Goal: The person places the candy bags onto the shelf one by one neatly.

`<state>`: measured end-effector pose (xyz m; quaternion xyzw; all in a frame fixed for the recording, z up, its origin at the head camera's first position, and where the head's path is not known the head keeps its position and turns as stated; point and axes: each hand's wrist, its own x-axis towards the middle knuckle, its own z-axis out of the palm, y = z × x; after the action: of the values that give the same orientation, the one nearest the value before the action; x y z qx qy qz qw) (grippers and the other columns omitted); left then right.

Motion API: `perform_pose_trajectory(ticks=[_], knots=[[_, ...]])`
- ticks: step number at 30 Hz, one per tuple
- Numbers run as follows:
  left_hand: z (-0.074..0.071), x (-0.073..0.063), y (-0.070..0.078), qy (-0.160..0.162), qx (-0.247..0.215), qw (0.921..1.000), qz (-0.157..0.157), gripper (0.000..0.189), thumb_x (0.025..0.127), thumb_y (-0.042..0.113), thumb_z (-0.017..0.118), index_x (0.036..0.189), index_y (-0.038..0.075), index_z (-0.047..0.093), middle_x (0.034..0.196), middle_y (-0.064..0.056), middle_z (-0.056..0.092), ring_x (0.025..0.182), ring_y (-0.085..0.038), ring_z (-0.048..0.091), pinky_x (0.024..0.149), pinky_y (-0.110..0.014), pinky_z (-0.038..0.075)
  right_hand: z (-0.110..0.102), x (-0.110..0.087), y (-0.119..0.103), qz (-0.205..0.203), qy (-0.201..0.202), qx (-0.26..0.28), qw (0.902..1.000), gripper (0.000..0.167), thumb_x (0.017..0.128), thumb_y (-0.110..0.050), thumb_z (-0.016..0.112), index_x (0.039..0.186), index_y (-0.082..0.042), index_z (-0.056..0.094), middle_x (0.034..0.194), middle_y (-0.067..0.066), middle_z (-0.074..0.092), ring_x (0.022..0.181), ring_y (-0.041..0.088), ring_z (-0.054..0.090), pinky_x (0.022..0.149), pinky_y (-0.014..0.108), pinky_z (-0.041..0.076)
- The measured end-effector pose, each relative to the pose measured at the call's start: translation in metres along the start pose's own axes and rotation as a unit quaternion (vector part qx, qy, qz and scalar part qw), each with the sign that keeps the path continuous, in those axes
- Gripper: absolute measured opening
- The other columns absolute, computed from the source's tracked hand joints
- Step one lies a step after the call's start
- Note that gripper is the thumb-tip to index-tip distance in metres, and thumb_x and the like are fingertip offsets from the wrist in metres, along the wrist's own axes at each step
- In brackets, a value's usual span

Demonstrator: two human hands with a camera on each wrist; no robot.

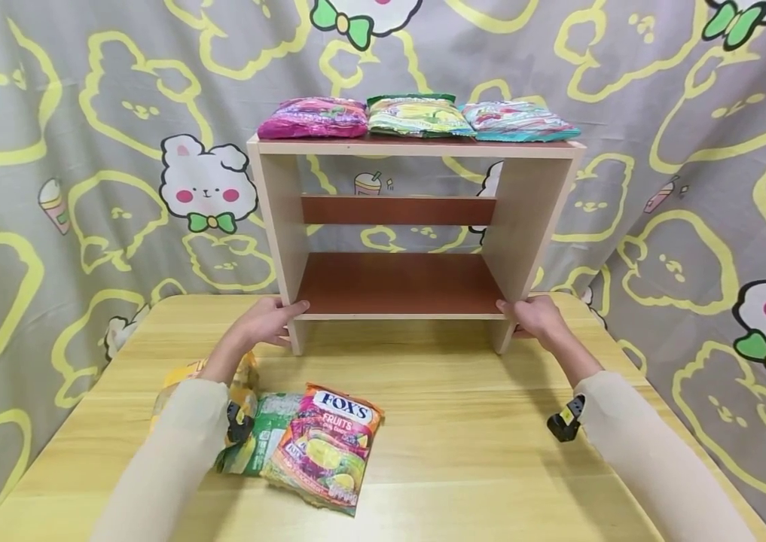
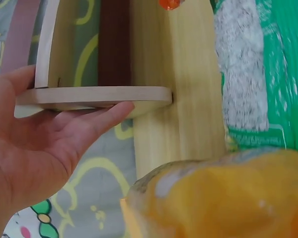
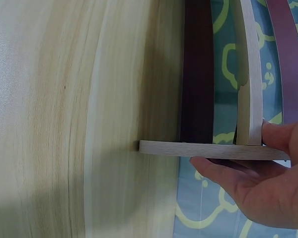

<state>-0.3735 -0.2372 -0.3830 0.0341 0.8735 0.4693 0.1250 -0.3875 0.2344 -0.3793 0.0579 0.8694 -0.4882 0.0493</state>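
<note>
A small two-tier shelf (image 1: 403, 282) with pale side panels and red-brown boards stands on the table in the head view. My left hand (image 1: 263, 320) grips its left side panel low down, thumb on the inner side by the lower board and fingers along the outside. On the opposite side, my right hand (image 1: 537, 316) holds the right panel (image 3: 203, 149) the same way. Along the shelf's top lie a purple candy bag (image 1: 315, 120), a green-and-yellow candy bag (image 1: 419, 117) and a teal candy bag (image 1: 518, 122), side by side.
Left of centre on the wooden table (image 1: 437, 452) lies a FOX'S fruit candy bag (image 1: 331, 452), overlapping a green bag (image 1: 267, 433). A yellow bag (image 2: 228, 193) sits beside them, partly hidden by my left forearm in the head view. Patterned grey curtain (image 1: 118, 90) hangs behind and at both sides.
</note>
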Motion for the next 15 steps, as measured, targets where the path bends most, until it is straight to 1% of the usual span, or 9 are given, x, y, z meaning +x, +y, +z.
perform_pose_trajectory(ticks=[2, 4, 8, 12, 14, 15], knots=[[0.000, -0.003, 0.003, 0.010, 0.023, 0.9997, 0.002, 0.071, 0.106, 0.044, 0.049, 0.154, -0.005, 0.030, 0.151, -0.033, 0.041, 0.126, -0.050, 0.057, 0.088, -0.048, 0.061, 0.000, 0.000, 0.000, -0.002, -0.002, -0.002, 1.0000, 0.062, 0.101, -0.036, 0.058, 0.135, 0.014, 0.050, 0.145, 0.030, 0.048, 0.129, 0.042, 0.055, 0.086, 0.034, 0.061], [0.000, -0.005, 0.007, 0.025, 0.055, 0.9982, 0.003, 0.069, 0.106, 0.044, 0.048, 0.150, -0.007, 0.036, 0.145, -0.034, 0.046, 0.116, -0.046, 0.063, 0.083, -0.046, 0.062, 0.000, 0.000, -0.001, -0.004, -0.003, -0.003, 1.0000, 0.061, 0.101, -0.036, 0.058, 0.135, 0.014, 0.051, 0.145, 0.030, 0.047, 0.130, 0.042, 0.055, 0.087, 0.034, 0.061], [0.001, -0.010, 0.016, 0.046, 0.107, 0.9932, 0.003, 0.062, 0.106, 0.043, 0.047, 0.135, -0.011, 0.050, 0.131, -0.034, 0.057, 0.094, -0.039, 0.071, 0.076, -0.044, 0.063, -0.002, -0.002, -0.001, -0.005, 0.002, -0.012, 0.9999, 0.061, 0.101, -0.036, 0.057, 0.135, 0.014, 0.052, 0.144, 0.029, 0.048, 0.128, 0.041, 0.056, 0.083, 0.031, 0.062], [-0.002, -0.010, 0.022, 0.039, 0.138, 0.9896, -0.011, 0.056, 0.106, 0.040, 0.045, 0.123, -0.012, 0.055, 0.116, -0.033, 0.064, 0.088, -0.036, 0.073, 0.073, -0.043, 0.064, -0.002, -0.002, -0.002, -0.004, -0.001, -0.010, 0.9999, 0.062, 0.101, -0.037, 0.058, 0.134, 0.014, 0.050, 0.143, 0.029, 0.047, 0.127, 0.041, 0.057, 0.082, 0.030, 0.062], [-0.004, -0.011, 0.025, 0.025, 0.153, 0.9876, -0.022, 0.055, 0.107, 0.040, 0.044, 0.121, -0.012, 0.056, 0.108, -0.031, 0.067, 0.087, -0.036, 0.073, 0.072, -0.043, 0.064, -0.002, -0.002, -0.001, -0.002, -0.002, -0.008, 1.0000, 0.061, 0.101, -0.036, 0.058, 0.134, 0.014, 0.050, 0.142, 0.028, 0.048, 0.127, 0.040, 0.057, 0.082, 0.029, 0.062], [-0.005, -0.011, 0.026, 0.014, 0.161, 0.9865, -0.026, 0.056, 0.107, 0.040, 0.043, 0.123, -0.013, 0.055, 0.105, -0.030, 0.068, 0.086, -0.037, 0.074, 0.071, -0.043, 0.064, -0.002, -0.003, -0.001, 0.000, -0.003, -0.008, 1.0000, 0.061, 0.101, -0.036, 0.058, 0.135, 0.014, 0.050, 0.142, 0.027, 0.048, 0.127, 0.040, 0.057, 0.082, 0.029, 0.062]])
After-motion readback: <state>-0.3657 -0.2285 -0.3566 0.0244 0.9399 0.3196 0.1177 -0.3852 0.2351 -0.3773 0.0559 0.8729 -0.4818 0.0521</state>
